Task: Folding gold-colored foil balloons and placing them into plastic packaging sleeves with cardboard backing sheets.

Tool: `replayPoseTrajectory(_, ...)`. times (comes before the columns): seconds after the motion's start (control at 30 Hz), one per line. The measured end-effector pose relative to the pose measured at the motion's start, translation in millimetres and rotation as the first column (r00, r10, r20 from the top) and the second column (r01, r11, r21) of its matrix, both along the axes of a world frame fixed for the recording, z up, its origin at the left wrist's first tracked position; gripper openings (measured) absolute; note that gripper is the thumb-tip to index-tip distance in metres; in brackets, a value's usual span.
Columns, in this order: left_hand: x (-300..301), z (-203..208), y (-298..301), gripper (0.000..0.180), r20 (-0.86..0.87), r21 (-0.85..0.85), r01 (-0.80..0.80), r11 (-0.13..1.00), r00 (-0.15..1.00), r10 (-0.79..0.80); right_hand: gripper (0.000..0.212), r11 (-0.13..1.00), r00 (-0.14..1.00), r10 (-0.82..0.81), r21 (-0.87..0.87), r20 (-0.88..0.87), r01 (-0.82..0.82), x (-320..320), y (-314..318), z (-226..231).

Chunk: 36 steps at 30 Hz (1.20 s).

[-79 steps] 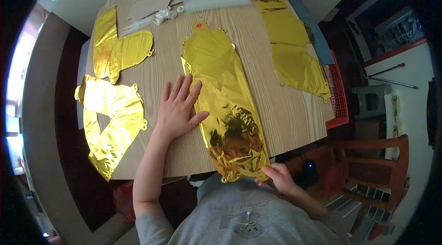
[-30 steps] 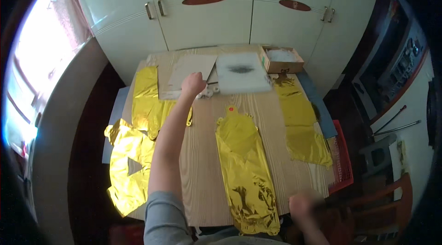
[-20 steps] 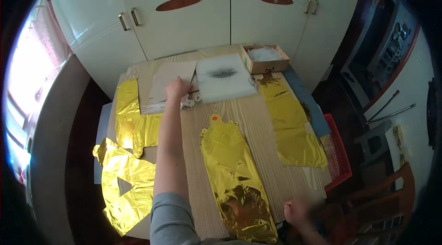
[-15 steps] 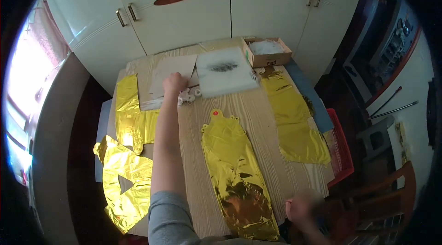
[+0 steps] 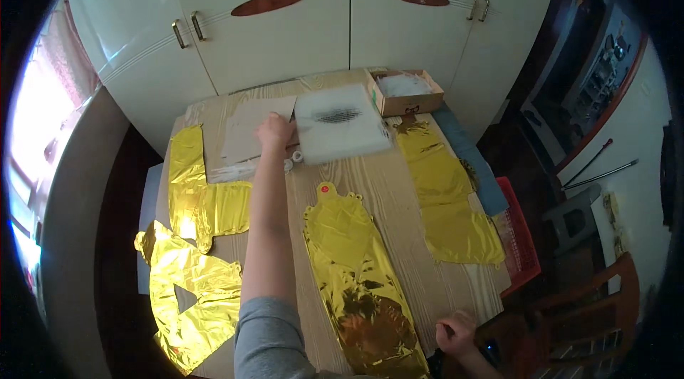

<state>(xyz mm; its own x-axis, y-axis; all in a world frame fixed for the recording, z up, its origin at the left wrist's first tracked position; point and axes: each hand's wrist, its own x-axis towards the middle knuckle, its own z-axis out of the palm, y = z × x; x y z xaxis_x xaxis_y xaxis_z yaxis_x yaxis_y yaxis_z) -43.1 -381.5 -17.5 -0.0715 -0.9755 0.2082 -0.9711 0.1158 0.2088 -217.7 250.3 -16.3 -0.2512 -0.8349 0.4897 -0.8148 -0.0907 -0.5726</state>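
Observation:
My left hand [image 5: 273, 130] reaches across the table to the edge of a greyish-beige flat sheet [image 5: 246, 121]. Its fingers are bent and closed, and what they hold, if anything, is hidden. Small white rolls [image 5: 296, 157] lie beside the wrist, next to some clear plastic strips [image 5: 235, 171]. By the near right table edge, my right hand [image 5: 457, 331] is curled into a loose fist with nothing visible in it. Between my arms lies a long flat gold foil balloon [image 5: 356, 258] with small tabs and a red dot at its top.
More gold foil pieces lie at the left [image 5: 187, 187], near left [image 5: 199, 286] and right [image 5: 449, 201]. A white translucent sheet stack [image 5: 335, 140] and an open cardboard box [image 5: 413, 105] are at the back. A red basket [image 5: 524, 243] and wooden chair [image 5: 620, 315] stand right.
The view has shifted slightly, so the table sits lower in the picture. My left hand stays by the beige sheet. My right hand, blurred before, has come to rest nearer the table edge.

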Motion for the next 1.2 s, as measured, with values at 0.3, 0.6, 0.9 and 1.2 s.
replayPoseTrajectory(0.3,-8,19,13,0.026,0.235,-0.070,0.264,0.962,0.942,-0.241,0.008,0.998,1.000,-0.029,0.053,0.006,0.028,0,6,0)
replayPoseTrajectory(0.6,57,142,45,0.013,0.342,-0.555,0.254,0.792,0.938,-0.061,0.007,0.999,1.000,0.016,-0.039,0.013,-0.015,1,2,0)
replayPoseTrajectory(0.9,60,172,301,0.028,0.508,-0.634,0.753,0.174,0.575,-0.641,0.034,0.965,0.237,0.059,0.005,0.970,-0.264,-37,-31,25)
replayPoseTrajectory(1.2,62,93,451,0.016,0.355,-0.359,0.901,0.246,0.375,-0.857,0.050,0.887,0.368,0.143,0.046,0.919,-0.460,-23,-137,63)
